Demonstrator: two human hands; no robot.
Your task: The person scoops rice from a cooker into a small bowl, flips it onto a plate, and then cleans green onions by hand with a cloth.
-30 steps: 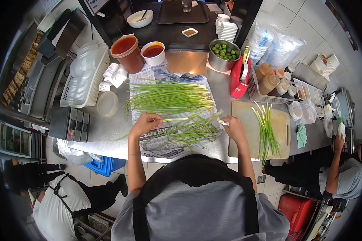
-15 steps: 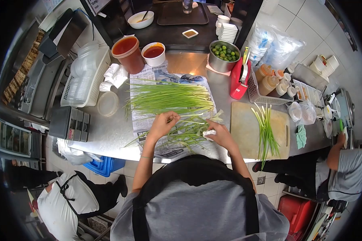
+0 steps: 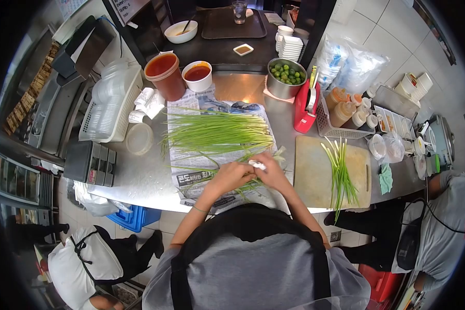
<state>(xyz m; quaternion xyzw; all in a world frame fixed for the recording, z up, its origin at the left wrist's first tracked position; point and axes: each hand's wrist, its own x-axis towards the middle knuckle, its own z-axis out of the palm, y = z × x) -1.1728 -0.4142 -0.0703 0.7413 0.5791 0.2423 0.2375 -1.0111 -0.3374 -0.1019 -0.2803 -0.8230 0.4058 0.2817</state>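
My left hand (image 3: 231,176) is closed over loose green onion trimmings (image 3: 243,192) at the near side of a newspaper sheet (image 3: 183,160); its fingertips are partly hidden. Right beside it, nearly touching, my right hand (image 3: 272,173) is closed with a crumpled white cloth or tissue (image 3: 257,165) showing at its thumb side. Just beyond both hands lies a wide pile of green onions (image 3: 217,132), white ends to the right. A smaller bunch of green onions (image 3: 341,175) rests on the cutting board (image 3: 307,175), with leaf tips hanging past its near edge.
Behind the newspaper stand a red sauce tub (image 3: 165,77), a white sauce bucket (image 3: 198,77) and a pot of green citrus (image 3: 287,72). A red tape dispenser (image 3: 306,113) and a basket of squeeze bottles (image 3: 341,126) are at right. Co-workers (image 3: 95,253) stand on both sides.
My left hand has moved right and nearer to me, and my right hand has moved left, so they now meet over the trimmings. Both co-workers have shifted posture.
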